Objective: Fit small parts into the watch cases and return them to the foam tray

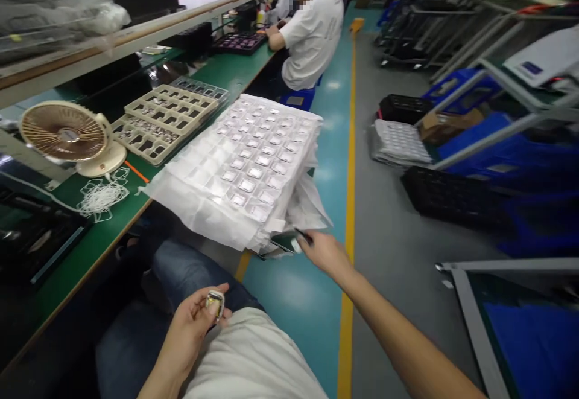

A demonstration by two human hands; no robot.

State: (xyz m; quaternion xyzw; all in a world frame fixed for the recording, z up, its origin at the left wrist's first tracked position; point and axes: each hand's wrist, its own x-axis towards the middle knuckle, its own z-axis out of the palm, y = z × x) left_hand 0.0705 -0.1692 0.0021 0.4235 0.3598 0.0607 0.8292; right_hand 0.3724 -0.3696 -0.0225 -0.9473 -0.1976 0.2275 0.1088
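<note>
My left hand is closed on a small rounded-square metal case that looks like a watch case, held above my lap with its yellowish inside showing. My right hand reaches out to the near right corner of the tray stack, its fingers closed on a thin dark tool whose kind I cannot make out. A small white piece shows by the fingertips. Just beyond lies a stack of clear plastic trays with white sheets between, many pockets of the top one filled with small square pieces.
On the green bench stand a beige fan, a coil of white cord and beige compartment trays of small parts. A co-worker in a white shirt sits farther along. Metal racks line the right side.
</note>
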